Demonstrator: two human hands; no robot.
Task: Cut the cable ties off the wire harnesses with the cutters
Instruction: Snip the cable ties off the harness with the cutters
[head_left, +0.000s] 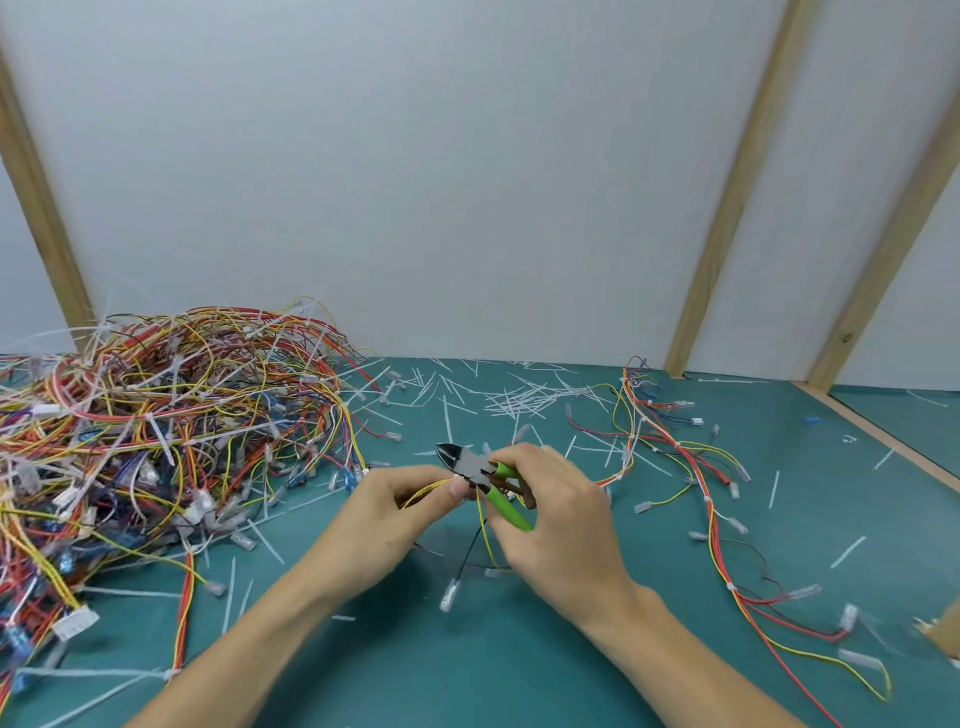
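Over the middle of the flat teal counter (467, 665): right hand (558, 525) with fingers curled tight around the green handles of the small grey metal cutters (480, 470), dark tips pointing up and left, looking closed. Left hand (400, 512) just beside, thumb and fingers pinching thin yellow wires (426, 488) right under the cutter head. More yellow and black wire hanging down between both hands. On the left, a big tangled heap of red, yellow and blue wire harnesses (156, 431). On the right, 1 long loose harness (691, 467) lying flat. Near the back, many short white cut cable ties (514, 400) scattered about.
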